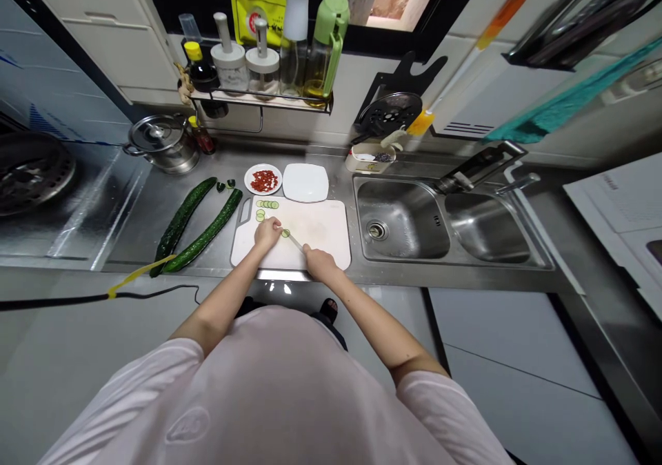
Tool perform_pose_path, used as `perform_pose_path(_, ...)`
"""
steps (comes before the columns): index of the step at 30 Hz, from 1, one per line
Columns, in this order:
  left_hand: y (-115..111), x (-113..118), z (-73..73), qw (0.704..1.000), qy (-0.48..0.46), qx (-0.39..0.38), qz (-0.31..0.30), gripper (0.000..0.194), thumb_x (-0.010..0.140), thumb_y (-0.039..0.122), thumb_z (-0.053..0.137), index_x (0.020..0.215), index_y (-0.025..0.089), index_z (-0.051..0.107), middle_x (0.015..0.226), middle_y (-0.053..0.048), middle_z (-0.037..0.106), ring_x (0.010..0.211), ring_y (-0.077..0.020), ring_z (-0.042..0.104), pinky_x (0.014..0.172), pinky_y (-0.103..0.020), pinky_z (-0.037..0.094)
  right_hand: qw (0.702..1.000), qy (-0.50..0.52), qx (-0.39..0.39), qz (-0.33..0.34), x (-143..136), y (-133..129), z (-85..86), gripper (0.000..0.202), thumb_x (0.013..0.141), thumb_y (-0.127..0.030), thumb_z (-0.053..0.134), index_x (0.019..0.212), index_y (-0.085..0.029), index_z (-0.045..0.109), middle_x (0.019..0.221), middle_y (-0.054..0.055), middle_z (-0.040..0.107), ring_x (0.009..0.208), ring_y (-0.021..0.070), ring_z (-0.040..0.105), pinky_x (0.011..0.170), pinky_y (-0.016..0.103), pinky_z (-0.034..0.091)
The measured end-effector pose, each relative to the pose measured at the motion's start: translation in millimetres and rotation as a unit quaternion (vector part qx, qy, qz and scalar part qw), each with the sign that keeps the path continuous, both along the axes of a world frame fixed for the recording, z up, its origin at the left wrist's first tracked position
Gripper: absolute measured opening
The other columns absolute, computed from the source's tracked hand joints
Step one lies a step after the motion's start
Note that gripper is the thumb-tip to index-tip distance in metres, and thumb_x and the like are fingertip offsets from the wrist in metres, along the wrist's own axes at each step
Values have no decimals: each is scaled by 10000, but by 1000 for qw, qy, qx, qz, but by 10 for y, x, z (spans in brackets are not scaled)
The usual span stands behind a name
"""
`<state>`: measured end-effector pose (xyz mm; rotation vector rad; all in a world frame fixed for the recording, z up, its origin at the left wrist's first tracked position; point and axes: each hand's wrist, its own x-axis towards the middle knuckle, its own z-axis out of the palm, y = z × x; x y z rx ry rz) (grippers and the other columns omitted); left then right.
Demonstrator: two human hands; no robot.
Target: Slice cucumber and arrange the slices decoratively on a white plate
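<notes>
My right hand [319, 263] is closed round the handle of a small knife [296, 243], whose blade points up and left over the white cutting board [323, 234]. By the blade's tip is a round cucumber slice [285, 233]. My left hand [267, 233] is at the left part of the board with its fingers drawn together near that slice; what they hold, if anything, is too small to make out. Several cucumber slices [267, 204] form a row at the board's upper left, with a few more [260, 214] just below.
Two long cucumbers [182, 218] lie left of the board. Behind it are a plate of chopped red pieces [263, 179] and a white plate [305, 182]. A steel pot [163, 144] stands back left, a double sink [403, 218] right. Bottles stand on a wall rack [269, 99].
</notes>
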<state>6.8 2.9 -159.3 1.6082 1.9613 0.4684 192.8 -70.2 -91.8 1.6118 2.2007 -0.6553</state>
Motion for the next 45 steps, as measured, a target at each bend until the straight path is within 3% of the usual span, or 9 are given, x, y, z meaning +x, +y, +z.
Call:
perform_pose_path(17, -9, -8, -18, 1000, 2, -4, 0, 138, 768, 268, 622, 899, 229, 640, 892, -14, 660, 837, -157, 581, 705, -246, 410, 999, -22, -20, 17, 166, -93, 0, 353, 851, -93, 395, 1197, -162, 415, 993, 147, 656, 938, 268, 642, 731, 344, 471)
perform_pose_path(28, -4, -1, -5, 1000, 4, -5, -1, 133, 776, 276, 627, 899, 227, 639, 882, -14, 661, 837, -159, 585, 695, -246, 411, 1000, -3, -5, 18, 32, 14, 26, 313, 878, -84, 367, 1178, -162, 417, 1010, 143, 654, 928, 248, 643, 736, 325, 470)
perform_pose_path(45, -3, -11, -35, 1000, 5, 4, -4, 129, 770, 275, 624, 891, 232, 640, 869, -16, 652, 813, -160, 578, 691, -253, 410, 1000, -5, -2, 25, 46, 52, 5, 296, 875, -99, 365, 1158, -159, 428, 975, 146, 660, 924, 262, 648, 714, 342, 483)
